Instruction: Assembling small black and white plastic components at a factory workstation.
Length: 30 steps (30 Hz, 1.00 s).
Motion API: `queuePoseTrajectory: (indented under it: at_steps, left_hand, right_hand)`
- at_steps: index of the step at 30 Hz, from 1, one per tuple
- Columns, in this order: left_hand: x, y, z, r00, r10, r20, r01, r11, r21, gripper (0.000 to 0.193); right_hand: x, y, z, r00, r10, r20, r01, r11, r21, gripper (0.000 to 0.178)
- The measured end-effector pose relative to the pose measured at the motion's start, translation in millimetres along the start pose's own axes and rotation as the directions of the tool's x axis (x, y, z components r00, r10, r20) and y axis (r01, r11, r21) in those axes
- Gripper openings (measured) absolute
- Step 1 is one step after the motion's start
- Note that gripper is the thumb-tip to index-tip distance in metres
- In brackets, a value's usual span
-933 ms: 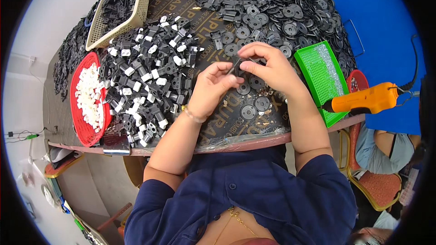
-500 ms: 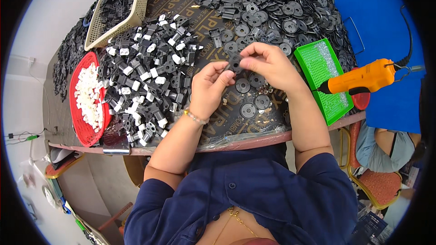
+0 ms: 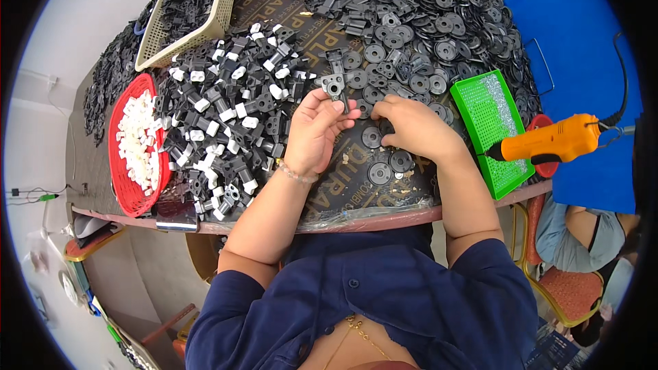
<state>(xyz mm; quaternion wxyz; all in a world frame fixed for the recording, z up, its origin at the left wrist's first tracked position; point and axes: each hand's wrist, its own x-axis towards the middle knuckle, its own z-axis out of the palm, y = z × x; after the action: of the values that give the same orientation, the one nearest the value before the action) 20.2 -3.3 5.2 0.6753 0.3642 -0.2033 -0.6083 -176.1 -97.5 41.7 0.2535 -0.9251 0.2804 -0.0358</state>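
Between the thumb and fingers of my left hand point(image 3: 319, 127) is a black plastic bracket point(image 3: 334, 85) with a round hole, held up off the table. To its right, my right hand point(image 3: 421, 129) is low over the table, thumb and fingers curled round a black disc point(image 3: 387, 127) that they partly hide. More black discs point(image 3: 379, 173) lie loose close by, nearer the table's front edge. Left of my left hand spreads a heap of black parts with white end pieces point(image 3: 223, 113).
A red basket point(image 3: 115, 164) of small white pieces stands at the left, a beige crate point(image 3: 185, 44) of black parts behind it. Black discs point(image 3: 445, 24) cover the far right. An orange electric screwdriver point(image 3: 548, 138) hangs over a green tray point(image 3: 490, 130) with small silvery pieces, beside a blue panel point(image 3: 582, 62).
My hands have parted. The left keeps the bracket and has tilted it up, moving slightly left; the right has let go of it and come down to the loose discs.
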Motion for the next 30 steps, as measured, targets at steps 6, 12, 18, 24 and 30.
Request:
queuePoseTrajectory:
  at_steps: [6, 12, 18, 24, 30]
  left_hand:
    - [-0.9, -1.2, -0.4, 0.996, 0.084, -0.012, -0.084, 0.996, 0.01, 0.031]
    - [-2.9, 1.0, 1.6, 0.997, 0.072, -0.013, -0.072, 0.997, 0.008, 0.017]
    - [-4.1, 1.3, 8.1, 0.996, 0.082, -0.022, -0.081, 0.996, 0.035, 0.021]
    - [-8.5, 7.6, 16.7, 0.995, 0.101, 0.015, -0.103, 0.986, 0.129, 0.056]
    - [-11.1, 5.8, 17.5, 0.997, 0.08, 0.022, -0.082, 0.988, 0.133, 0.055]
  right_hand:
    - [3.6, 0.7, -3.1, 0.98, -0.028, -0.196, 0.046, 0.995, 0.087, 0.027]
    - [4.1, 6.7, -7.7, 0.961, 0.044, -0.272, -0.017, 0.995, 0.101, 0.022]
    - [0.0, 6.1, -7.4, 0.987, 0.013, -0.161, -0.005, 0.999, 0.048, 0.032]
    - [-2.1, -3.9, -14.5, 0.991, 0.002, -0.134, 0.005, 0.999, 0.051, 0.034]
    - [-32.6, -20.2, -54.9, 0.944, 0.019, -0.33, -0.012, 1.0, 0.024, 0.032]
